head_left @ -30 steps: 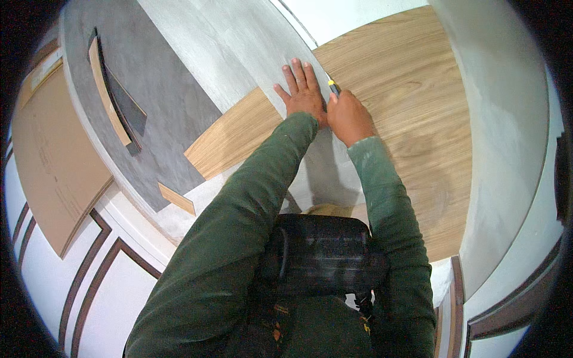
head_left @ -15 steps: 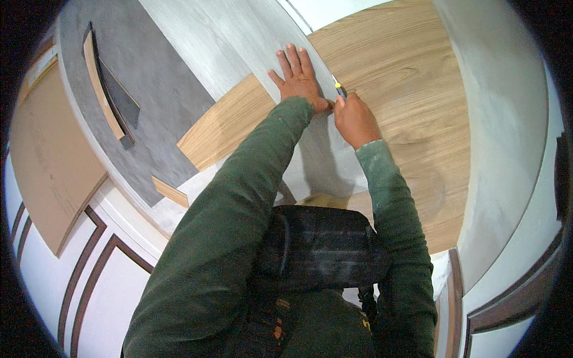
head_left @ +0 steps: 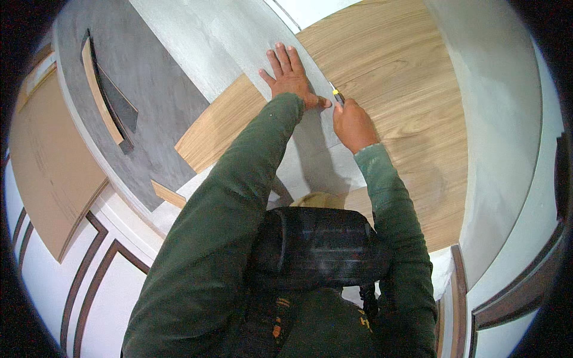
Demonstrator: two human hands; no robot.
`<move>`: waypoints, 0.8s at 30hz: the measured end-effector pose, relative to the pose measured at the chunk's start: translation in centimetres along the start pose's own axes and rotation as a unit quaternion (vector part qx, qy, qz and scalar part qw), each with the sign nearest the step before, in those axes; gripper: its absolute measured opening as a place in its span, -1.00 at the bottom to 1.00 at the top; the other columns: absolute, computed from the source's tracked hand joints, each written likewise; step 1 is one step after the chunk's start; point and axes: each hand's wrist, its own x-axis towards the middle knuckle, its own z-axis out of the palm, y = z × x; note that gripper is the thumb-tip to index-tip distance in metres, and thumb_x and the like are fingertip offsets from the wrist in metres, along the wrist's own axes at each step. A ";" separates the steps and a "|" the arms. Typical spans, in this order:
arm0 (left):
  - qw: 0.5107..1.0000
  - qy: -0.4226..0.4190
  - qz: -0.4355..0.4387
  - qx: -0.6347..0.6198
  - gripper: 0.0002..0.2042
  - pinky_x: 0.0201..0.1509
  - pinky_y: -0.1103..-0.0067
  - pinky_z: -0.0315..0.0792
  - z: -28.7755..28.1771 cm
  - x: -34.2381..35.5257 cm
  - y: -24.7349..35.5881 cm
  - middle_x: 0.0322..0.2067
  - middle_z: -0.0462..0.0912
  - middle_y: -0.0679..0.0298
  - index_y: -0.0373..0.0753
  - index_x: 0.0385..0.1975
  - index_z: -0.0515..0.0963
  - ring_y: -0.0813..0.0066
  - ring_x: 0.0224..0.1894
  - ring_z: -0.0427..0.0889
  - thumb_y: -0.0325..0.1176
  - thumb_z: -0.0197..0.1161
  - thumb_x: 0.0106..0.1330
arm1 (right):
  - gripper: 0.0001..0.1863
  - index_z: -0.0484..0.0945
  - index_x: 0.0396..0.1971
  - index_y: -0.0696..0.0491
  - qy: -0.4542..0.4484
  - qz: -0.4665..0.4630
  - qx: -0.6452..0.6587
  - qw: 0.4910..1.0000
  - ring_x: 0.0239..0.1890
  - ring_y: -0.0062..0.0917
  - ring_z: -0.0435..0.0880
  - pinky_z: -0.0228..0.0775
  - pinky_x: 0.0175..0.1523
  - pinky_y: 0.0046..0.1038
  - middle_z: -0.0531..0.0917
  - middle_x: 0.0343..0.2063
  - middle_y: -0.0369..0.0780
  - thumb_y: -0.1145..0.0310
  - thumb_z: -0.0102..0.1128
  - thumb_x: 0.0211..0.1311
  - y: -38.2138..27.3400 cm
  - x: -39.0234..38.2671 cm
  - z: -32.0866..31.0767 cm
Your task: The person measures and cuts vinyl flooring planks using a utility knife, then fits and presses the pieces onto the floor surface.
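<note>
My left hand lies flat on a grey plank, its fingers spread and its thumb pointing toward the right hand. Close to that thumb, my right hand is closed around a yellow-and-black utility knife. The knife's thin blade points up and away, along the border between the grey plank and a large oak-coloured board. Most of the knife's handle is hidden in my fist. Left of my left forearm, a shorter oak-coloured plank lies at a slant.
Narrow cut strips and a dark triangular offcut lie on a dark grey surface. A small wood-coloured piece is nearer me. A brown cardboard sheet stands at left, by white panelling with brown trim.
The knife and my right hand have drawn back slightly toward me. My left hand stays pressed on the plank, and the whole view has shifted a little.
</note>
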 end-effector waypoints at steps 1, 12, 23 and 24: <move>1.000 -0.005 0.000 -0.002 0.56 0.37 -0.27 -0.42 0.1 -0.4 0.1 0.45 -0.49 -0.21 -0.39 0.44 -0.35 -0.20 0.47 -0.61 0.29 0.61 -0.47 | -0.63 0.48 -0.32 0.30 0.005 0.000 0.002 1.000 -0.29 0.12 0.62 0.44 -0.20 0.00 0.60 -0.41 0.23 0.21 0.02 0.37 0.2 -0.1 0.1; 1.000 -0.010 -0.005 0.016 0.57 0.37 -0.26 -0.44 0.1 -0.6 0.1 0.44 -0.52 -0.21 -0.39 0.44 -0.38 -0.21 0.46 -0.65 0.35 0.57 -0.46 | -0.62 0.47 -0.34 0.30 0.007 -0.023 0.000 1.000 -0.32 0.10 0.63 0.44 -0.21 -0.01 0.60 -0.43 0.20 0.21 -0.01 0.39 0.5 -0.1 0.4; 0.999 0.040 0.010 -0.001 0.61 0.34 -0.30 -0.32 0.9 -0.5 -0.7 0.46 -0.46 -0.18 -0.42 0.43 -0.31 -0.20 0.49 -0.56 0.33 0.60 -0.62 | -0.66 0.49 -0.33 0.26 0.007 0.002 -0.012 1.000 -0.32 0.06 0.65 0.47 -0.21 -0.02 0.62 -0.41 0.14 0.21 0.04 0.36 0.5 -0.7 0.6; 1.000 0.026 0.006 -0.001 0.60 0.35 -0.29 -0.35 0.9 -0.5 -0.8 0.45 -0.47 -0.20 -0.41 0.43 -0.32 -0.20 0.48 -0.57 0.33 0.60 -0.58 | -0.66 0.49 -0.33 0.26 0.006 -0.004 -0.011 1.000 -0.32 0.06 0.65 0.47 -0.22 -0.02 0.62 -0.41 0.13 0.21 0.04 0.36 0.6 -0.8 0.6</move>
